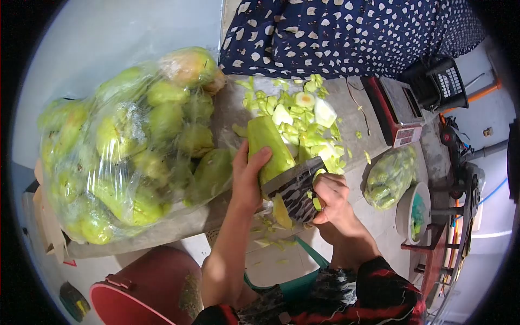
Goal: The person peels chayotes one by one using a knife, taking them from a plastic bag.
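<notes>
A long pale green fruit (265,143) is held up over the counter edge by my left hand (248,176), thumb on its near face and fingers behind it. My right hand (331,196) is closed around the handle end of a broad dark blade (295,187) with a mottled pattern. The blade lies across the fruit's lower end, with bits of green peel stuck to it. A yellowish strip of peel (281,211) hangs below the blade. Behind the fruit, green peelings and pale cut pieces (311,122) are heaped on the counter.
A large clear bag of green fruit (130,146) fills the counter's left side. A red scale (398,111) stands right. Below are a red bucket (146,284), a smaller bag of green pieces (390,177) and a pale bucket (413,213). Patterned cloth (336,38) hangs behind.
</notes>
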A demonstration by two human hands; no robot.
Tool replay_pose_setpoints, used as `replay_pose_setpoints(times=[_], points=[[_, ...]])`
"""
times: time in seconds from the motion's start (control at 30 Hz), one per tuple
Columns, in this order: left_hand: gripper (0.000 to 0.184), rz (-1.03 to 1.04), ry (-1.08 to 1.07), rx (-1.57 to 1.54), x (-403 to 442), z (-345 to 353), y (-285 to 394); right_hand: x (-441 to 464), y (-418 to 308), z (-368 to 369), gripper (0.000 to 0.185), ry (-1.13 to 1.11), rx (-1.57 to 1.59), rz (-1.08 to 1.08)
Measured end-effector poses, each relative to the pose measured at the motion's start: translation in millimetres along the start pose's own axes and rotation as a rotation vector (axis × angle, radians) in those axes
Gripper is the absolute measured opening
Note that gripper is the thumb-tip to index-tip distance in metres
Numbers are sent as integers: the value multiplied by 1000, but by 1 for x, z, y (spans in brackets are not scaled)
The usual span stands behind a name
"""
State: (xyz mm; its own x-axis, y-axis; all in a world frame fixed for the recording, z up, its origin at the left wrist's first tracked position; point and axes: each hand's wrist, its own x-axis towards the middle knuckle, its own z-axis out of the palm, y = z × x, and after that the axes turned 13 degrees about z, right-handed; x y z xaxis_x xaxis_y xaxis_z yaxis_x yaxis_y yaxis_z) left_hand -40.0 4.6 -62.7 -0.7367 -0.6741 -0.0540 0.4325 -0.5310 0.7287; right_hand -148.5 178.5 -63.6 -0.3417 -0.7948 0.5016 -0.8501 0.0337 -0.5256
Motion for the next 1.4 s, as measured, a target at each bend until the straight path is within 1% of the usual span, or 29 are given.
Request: replay_pose_setpoints(times=[0.03, 0.1, 0.2, 0.27, 0.33, 0.37, 0.4, 0.43, 0.47, 0.53, 0.57, 0.6, 0.67, 0.73, 0.77, 0.8, 0.87, 0.9, 0.97, 1.03, 1.1, 1.13, 1.2, 1.27, 1.4], points=[[56, -5, -2, -1, 1, -2, -2, -1, 5, 2, 72, 22, -37, 47], [52, -26, 32, -225, 3, -8, -7, -3, 17, 3, 72, 35, -107, 149], [52, -14, 21, -253, 3, -5, -1, -4, 18, 3, 72, 44, -146, 173], [52, -19, -2, -219, 3, -4, -1, -2, 10, -3, 72, 35, -133, 143], [53, -24, -25, -188, 3, -3, -3, 2, 6, -6, 71, 10, -102, 69], [53, -21, -34, -169, 0, -3, -5, 3, 7, -6, 70, 4, -106, 141], [54, -17, -47, -151, -2, -2, -6, -2, 22, 1, 70, 50, -159, 233], [61, -57, -63, -49, -3, -3, -4, -5, 30, 2, 71, 62, -162, 268], [61, -54, -69, -50, -3, -1, -3, -5, 35, 0, 71, 75, -165, 299], [55, -21, -26, -165, -2, 1, -1, -2, 18, -7, 72, 42, -147, 202], [55, -18, -26, -162, 1, 0, -5, 3, 7, -11, 72, 7, -94, 107], [55, -22, -24, -161, 1, 0, -5, 3, 0, -9, 72, 13, -40, 70], [56, -56, -51, -163, -1, 0, -1, 6, -3, -12, 72, -8, -35, 60], [55, -51, -66, -127, -2, -2, -2, 4, 10, -3, 72, 33, -106, 156], [55, -43, -83, -93, -3, -2, -2, -4, 27, 1, 71, 15, -176, 268], [55, -46, -89, -92, -4, 0, -2, 3, 33, 1, 69, 41, -184, 298], [55, -42, -74, -150, -4, 3, -1, 6, 27, -3, 69, 43, -158, 292], [54, -35, -21, -103, -4, 3, 0, 6, 22, -6, 70, 24, -105, 225], [54, -40, -39, -132, 0, -1, -1, 10, 2, -12, 70, -22, -3, 134], [55, -40, -70, -159, 3, -4, -5, 8, 5, -8, 71, -11, 19, 125], [54, -38, -45, -152, 2, -3, -6, 7, 7, -4, 71, 0, 51, 132], [54, -30, -21, -147, 2, -2, -6, 7, 10, -2, 71, 2, 51, 130], [54, -23, -36, -125, 2, -6, -8, 6, 18, 2, 70, 21, -90, 176], [54, -18, -51, -99, 0, -7, -8, 5, 29, 3, 69, 47, -147, 250], [55, -29, -75, -138, -1, -2, -3, 9, 31, 2, 69, 58, -178, 225]])
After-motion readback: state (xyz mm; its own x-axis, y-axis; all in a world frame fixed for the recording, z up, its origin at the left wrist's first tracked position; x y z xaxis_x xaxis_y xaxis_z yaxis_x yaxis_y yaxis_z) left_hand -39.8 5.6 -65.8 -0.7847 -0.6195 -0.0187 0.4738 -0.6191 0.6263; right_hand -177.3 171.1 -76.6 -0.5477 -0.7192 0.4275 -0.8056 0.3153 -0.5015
